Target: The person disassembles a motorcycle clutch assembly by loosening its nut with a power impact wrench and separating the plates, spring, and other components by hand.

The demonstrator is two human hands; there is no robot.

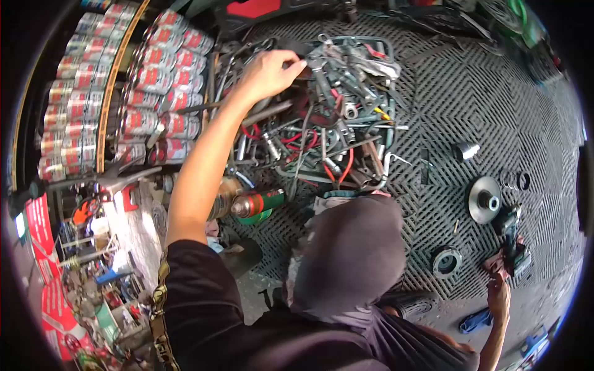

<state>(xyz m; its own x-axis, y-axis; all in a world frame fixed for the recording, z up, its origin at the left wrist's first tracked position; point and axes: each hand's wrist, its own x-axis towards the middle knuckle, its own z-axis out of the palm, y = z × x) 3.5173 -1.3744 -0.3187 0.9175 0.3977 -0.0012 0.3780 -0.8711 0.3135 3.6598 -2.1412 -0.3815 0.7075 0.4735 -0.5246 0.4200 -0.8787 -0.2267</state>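
Observation:
My left hand (270, 73) is over the upper left of a heap of hand tools (334, 117) piled in a tray. Its fingers are bent and the thumb comes close to the index finger; whatever they hold, if anything, is hidden. Wrenches, sockets and red-handled pliers (341, 167) lie in the heap. At the lower right, my right hand (499, 295) has its fingers closed on a reddish rag (497, 264). Beside the rag is a dark metal part (515, 244), whose kind I cannot make out.
Several spray cans (154, 80) stand in rows at the left. A red-and-green can (260, 203) lies below the tools. On the dark ribbed mat (433, 86) are a metal disc with a hub (484, 200), a ring-shaped part (447, 263), a spring (510, 180) and a cup-shaped part (465, 150).

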